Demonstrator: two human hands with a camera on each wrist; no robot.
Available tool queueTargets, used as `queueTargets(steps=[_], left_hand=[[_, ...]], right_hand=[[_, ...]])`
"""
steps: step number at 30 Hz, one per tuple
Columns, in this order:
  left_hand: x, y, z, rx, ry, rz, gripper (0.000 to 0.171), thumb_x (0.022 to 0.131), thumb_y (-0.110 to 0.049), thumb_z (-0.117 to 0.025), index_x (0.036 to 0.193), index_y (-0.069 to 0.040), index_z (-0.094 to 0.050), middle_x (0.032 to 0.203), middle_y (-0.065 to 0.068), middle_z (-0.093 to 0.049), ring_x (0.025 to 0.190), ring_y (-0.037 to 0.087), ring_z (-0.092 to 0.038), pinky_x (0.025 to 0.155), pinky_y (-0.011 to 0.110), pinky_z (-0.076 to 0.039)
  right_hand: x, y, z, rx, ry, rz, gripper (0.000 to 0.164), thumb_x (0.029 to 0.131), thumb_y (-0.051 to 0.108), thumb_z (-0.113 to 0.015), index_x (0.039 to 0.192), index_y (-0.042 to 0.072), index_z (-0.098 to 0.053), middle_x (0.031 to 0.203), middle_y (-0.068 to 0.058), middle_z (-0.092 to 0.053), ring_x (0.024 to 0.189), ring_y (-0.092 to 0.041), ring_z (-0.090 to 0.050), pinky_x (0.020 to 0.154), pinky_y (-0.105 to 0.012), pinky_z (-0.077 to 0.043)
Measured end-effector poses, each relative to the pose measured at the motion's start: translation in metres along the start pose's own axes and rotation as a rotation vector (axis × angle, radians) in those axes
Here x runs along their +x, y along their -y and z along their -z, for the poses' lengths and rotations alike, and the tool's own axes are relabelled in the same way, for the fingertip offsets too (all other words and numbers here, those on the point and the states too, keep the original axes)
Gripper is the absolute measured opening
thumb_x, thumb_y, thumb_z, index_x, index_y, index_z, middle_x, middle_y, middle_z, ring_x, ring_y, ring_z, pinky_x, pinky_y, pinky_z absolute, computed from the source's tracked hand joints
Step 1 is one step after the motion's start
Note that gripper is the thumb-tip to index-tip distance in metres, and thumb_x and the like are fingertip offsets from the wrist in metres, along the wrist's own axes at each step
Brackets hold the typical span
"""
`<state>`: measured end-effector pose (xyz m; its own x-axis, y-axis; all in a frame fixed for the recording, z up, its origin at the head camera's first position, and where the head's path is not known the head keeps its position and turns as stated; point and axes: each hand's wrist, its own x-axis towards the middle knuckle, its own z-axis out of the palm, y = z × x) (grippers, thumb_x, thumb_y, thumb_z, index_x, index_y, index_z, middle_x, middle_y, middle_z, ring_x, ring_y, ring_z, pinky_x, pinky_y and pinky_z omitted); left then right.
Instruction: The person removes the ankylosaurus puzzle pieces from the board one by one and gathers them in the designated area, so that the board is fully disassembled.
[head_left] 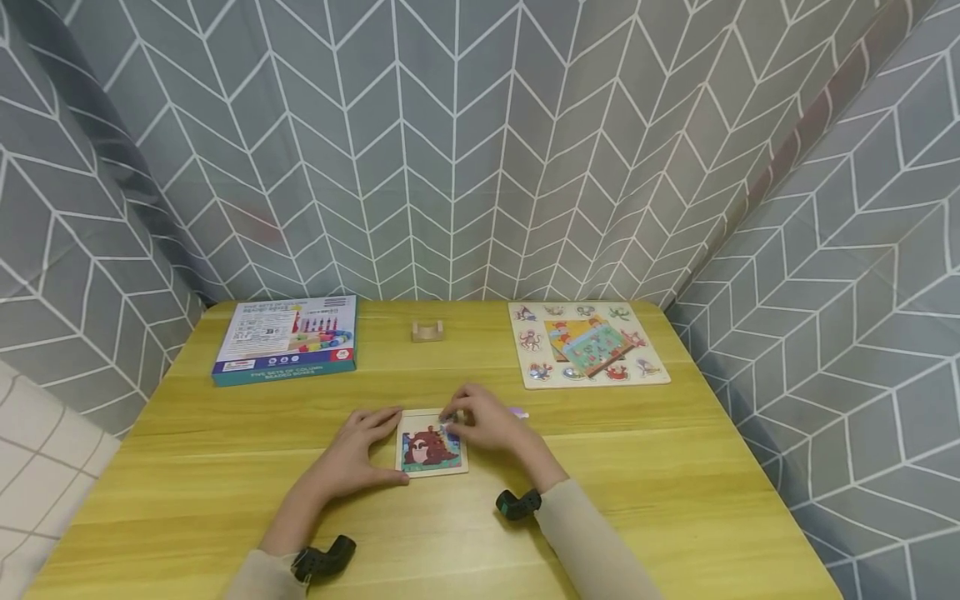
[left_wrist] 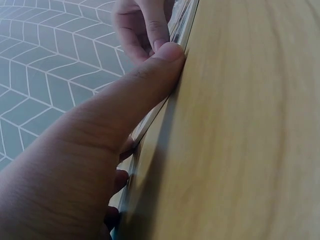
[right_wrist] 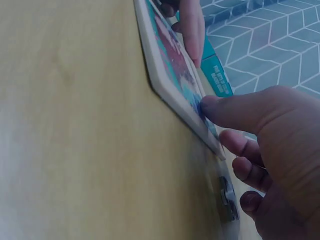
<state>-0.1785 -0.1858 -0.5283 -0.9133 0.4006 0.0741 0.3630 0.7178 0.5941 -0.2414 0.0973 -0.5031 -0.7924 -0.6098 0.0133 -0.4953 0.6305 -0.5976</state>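
Observation:
A small square picture puzzle (head_left: 431, 468) with a pale wooden frame lies on the table; a dark red animal shows on it. My left hand (head_left: 358, 454) rests along its left side, forefinger at the far corner and thumb (left_wrist: 167, 54) against the near corner. At the puzzle's far right corner, my right hand (head_left: 483, 419) pinches a small puzzle piece (head_left: 450, 419), mostly hidden by the fingers. In the right wrist view the thumb (right_wrist: 212, 109) presses onto the bluish part of the picture. Behind the right hand, a small purple-and-white piece (head_left: 519, 412) lies on the table.
A teal-edged box (head_left: 285, 342) of beads stands at the back left. A small wooden block with a curved notch (head_left: 427, 332) sits at the back middle. The back right holds a pale sea-animal board (head_left: 532, 379) with two picture puzzles (head_left: 596, 348) on top. Patterned curtains (head_left: 450, 167) border the table.

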Motion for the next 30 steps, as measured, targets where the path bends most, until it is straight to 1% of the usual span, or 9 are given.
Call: queueTargets(steps=[3, 8, 13, 14, 17, 20, 23, 26, 30], left_hand=[[0.0001, -0.0006, 0.0001, -0.001, 0.003, 0.006, 0.11, 0.074, -0.065, -0.09, 0.159, -0.009, -0.049, 0.164, 0.007, -0.048, 0.136, 0.033, -0.043, 0.109, 0.063, -0.043], [-0.0002, -0.0005, -0.0009, 0.005, 0.004, 0.004, 0.11, 0.074, -0.066, -0.089, 0.16, -0.009, -0.049, 0.164, 0.007, -0.048, 0.134, 0.032, -0.044, 0.108, 0.062, -0.044], [-0.0002, 0.0003, -0.0016, 0.004, -0.003, 0.006, 0.11, 0.074, -0.066, -0.089, 0.16, -0.01, -0.05, 0.163, 0.006, -0.048, 0.133, 0.031, -0.044, 0.108, 0.062, -0.044], [-0.0001, 0.0005, -0.0016, 0.004, -0.004, 0.006, 0.11, 0.074, -0.067, -0.089, 0.16, -0.01, -0.05, 0.164, 0.006, -0.048, 0.133, 0.031, -0.044, 0.108, 0.062, -0.044], [-0.0001, 0.001, -0.0015, 0.002, -0.004, 0.005, 0.11, 0.074, -0.067, -0.089, 0.16, -0.01, -0.05, 0.164, 0.006, -0.047, 0.133, 0.031, -0.044, 0.108, 0.062, -0.044], [-0.0001, 0.0011, -0.0011, 0.006, -0.005, 0.001, 0.11, 0.074, -0.067, -0.089, 0.16, -0.01, -0.049, 0.164, 0.007, -0.047, 0.134, 0.031, -0.044, 0.108, 0.062, -0.044], [-0.0002, 0.001, -0.001, 0.001, -0.004, 0.001, 0.11, 0.074, -0.067, -0.089, 0.16, -0.009, -0.049, 0.164, 0.007, -0.047, 0.134, 0.032, -0.043, 0.108, 0.062, -0.044], [-0.0003, 0.0009, -0.0015, -0.002, -0.004, 0.0, 0.11, 0.075, -0.066, -0.089, 0.16, -0.009, -0.049, 0.164, 0.008, -0.047, 0.134, 0.032, -0.043, 0.108, 0.063, -0.044], [-0.0006, 0.0004, -0.0019, -0.004, -0.009, -0.001, 0.11, 0.074, -0.066, -0.089, 0.159, -0.01, -0.05, 0.164, 0.007, -0.047, 0.132, 0.03, -0.044, 0.107, 0.063, -0.044]], right_hand=[[0.0002, -0.0019, -0.0011, -0.026, 0.018, -0.004, 0.014, 0.1, 0.021, -0.075, 0.112, 0.022, -0.083, 0.121, 0.0, -0.062, 0.117, -0.018, -0.055, 0.105, -0.039, -0.047], [0.0002, -0.0017, -0.0025, -0.056, 0.037, 0.001, 0.013, 0.101, 0.02, -0.074, 0.111, 0.024, -0.082, 0.124, -0.001, -0.06, 0.121, -0.02, -0.052, 0.106, -0.04, -0.047], [-0.0005, 0.002, -0.0024, -0.058, 0.038, 0.006, 0.012, 0.102, 0.018, -0.073, 0.11, 0.023, -0.08, 0.125, -0.002, -0.061, 0.124, -0.021, -0.052, 0.11, -0.042, -0.046], [-0.0008, 0.0027, -0.0022, -0.059, 0.035, 0.01, 0.014, 0.102, 0.017, -0.073, 0.113, 0.021, -0.079, 0.126, -0.002, -0.062, 0.125, -0.022, -0.053, 0.111, -0.042, -0.046], [-0.0015, 0.0038, -0.0025, -0.04, 0.017, -0.003, 0.027, 0.101, 0.017, -0.074, 0.128, 0.014, -0.073, 0.129, -0.005, -0.064, 0.124, -0.022, -0.055, 0.111, -0.041, -0.047], [-0.0017, 0.003, -0.0028, -0.02, 0.0, -0.022, 0.037, 0.1, 0.017, -0.075, 0.136, 0.009, -0.069, 0.13, -0.007, -0.066, 0.123, -0.023, -0.058, 0.11, -0.041, -0.048], [-0.0025, 0.0019, -0.0013, -0.012, -0.001, -0.042, 0.033, 0.1, 0.019, -0.076, 0.131, 0.012, -0.073, 0.127, -0.005, -0.067, 0.12, -0.021, -0.059, 0.108, -0.04, -0.049], [-0.0045, 0.0016, 0.0021, -0.007, 0.011, -0.045, 0.032, 0.099, 0.019, -0.077, 0.131, 0.015, -0.075, 0.124, -0.002, -0.068, 0.11, -0.016, -0.059, 0.099, -0.036, -0.052], [-0.0054, 0.0021, 0.0059, -0.012, 0.02, -0.02, 0.031, 0.1, 0.016, -0.075, 0.131, 0.013, -0.075, 0.122, -0.003, -0.07, 0.099, -0.012, -0.057, 0.089, -0.031, -0.051]])
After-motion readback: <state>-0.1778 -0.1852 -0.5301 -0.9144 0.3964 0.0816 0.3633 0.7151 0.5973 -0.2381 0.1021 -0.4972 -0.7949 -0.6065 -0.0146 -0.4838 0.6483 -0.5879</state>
